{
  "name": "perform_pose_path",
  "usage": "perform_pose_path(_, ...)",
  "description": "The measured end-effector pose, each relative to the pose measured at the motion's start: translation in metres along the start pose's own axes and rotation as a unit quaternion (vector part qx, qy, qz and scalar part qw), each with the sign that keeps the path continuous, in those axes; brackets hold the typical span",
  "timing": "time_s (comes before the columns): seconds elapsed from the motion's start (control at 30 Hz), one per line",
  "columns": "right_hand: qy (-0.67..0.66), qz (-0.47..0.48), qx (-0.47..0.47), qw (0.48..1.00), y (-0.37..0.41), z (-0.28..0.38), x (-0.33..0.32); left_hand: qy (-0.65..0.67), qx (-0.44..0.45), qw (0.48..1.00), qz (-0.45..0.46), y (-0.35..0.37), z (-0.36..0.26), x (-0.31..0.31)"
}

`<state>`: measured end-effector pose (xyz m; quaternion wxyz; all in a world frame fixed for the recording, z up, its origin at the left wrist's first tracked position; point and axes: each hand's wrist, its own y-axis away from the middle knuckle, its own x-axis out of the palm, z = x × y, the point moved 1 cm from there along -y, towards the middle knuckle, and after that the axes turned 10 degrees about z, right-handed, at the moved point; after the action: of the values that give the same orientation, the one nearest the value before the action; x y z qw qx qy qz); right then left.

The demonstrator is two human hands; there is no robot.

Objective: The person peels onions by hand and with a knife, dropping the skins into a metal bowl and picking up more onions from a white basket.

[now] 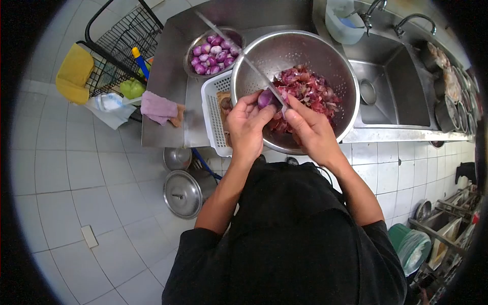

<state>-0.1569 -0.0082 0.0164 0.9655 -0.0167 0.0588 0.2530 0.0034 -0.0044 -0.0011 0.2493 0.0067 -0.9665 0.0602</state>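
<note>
My left hand (247, 124) is closed around a purple shallot (265, 98). My right hand (313, 130) grips a long knife (258, 72) near its lower end, the handle hidden in my fingers. Its blade slants up to the left, over the colander's rim, with its lower part against or close beside the shallot. Both hands are over the near side of a large metal colander (351, 84), where a heap of reddish-purple peels (310, 91) lies. Behind its left side, a metal bowl holds several peeled shallots (216, 55), and the blade crosses above them.
A white plastic basket (212, 109) sits partly under the colander. Right of it is a sink (389, 76) with taps. A wire cart (122, 46) with cloths stands at the left. A lidded pot (183, 194) is below the counter; a green bin (401, 239) is lower right.
</note>
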Motion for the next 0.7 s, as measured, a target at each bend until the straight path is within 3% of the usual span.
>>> perform_pose_path(0.07, -0.102, 0.031, 0.064, 0.992, -0.003, 0.003, -0.009, 0.016, -0.003, 1.0, 0.02, -0.001, 0.005, -0.007)
perform_pose_path(0.17, -0.153, 0.041, 0.098, 0.982, -0.005, 0.01, -0.015, 0.098, -0.028, 0.994, 0.029, 0.001, 0.009, -0.011)
perform_pose_path(0.37, -0.146, -0.025, 0.072, 0.986, -0.013, -0.006, -0.016, 0.285, -0.093, 0.948, 0.11, 0.005, 0.01, -0.031)
perform_pose_path(0.53, -0.105, 0.019, 0.127, 0.986, -0.011, 0.004, -0.025, 0.293, -0.117, 0.943, 0.106, 0.003, -0.005, -0.038)
perform_pose_path(0.6, 0.006, -0.012, 0.081, 0.997, -0.013, -0.002, -0.023, 0.27, -0.101, 0.953, 0.093, 0.003, -0.01, -0.044)
perform_pose_path(0.7, 0.048, -0.002, 0.074, 0.996, -0.013, 0.002, -0.017, 0.24, -0.07, 0.965, 0.076, 0.005, -0.021, -0.062)
